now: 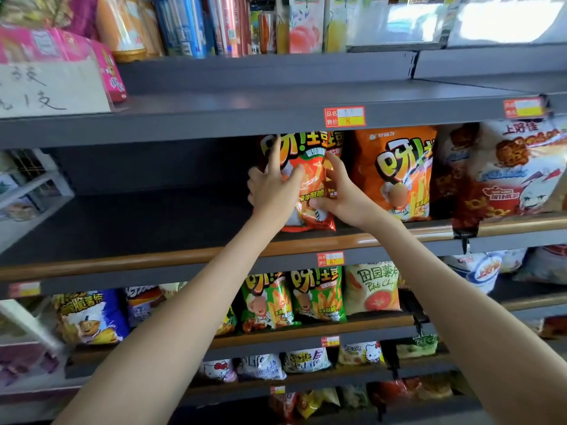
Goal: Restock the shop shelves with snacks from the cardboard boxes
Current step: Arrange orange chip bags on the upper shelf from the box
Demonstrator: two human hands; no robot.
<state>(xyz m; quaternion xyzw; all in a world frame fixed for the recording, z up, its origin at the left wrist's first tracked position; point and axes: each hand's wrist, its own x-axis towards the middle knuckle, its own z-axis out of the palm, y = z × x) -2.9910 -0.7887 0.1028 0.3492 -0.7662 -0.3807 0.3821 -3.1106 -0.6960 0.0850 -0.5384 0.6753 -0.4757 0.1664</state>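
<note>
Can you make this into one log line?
left hand, right hand: grip red chip bag | upright at shelf | beside orange bag

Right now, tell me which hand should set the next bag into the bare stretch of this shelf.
Probably left. The left hand grips the left edge of the red fries bag, next to the bare shelf; the right hand holds its right edge, toward the orange bag.

Dark grey metal shelving (184, 130) in tiers, wood-toned front rail (122, 260) along a shelf lip, red-and-yellow price label (345, 116) on upper edge, handwritten paper sign (52, 87) upper left, bright glare (506, 16) top right
</note>
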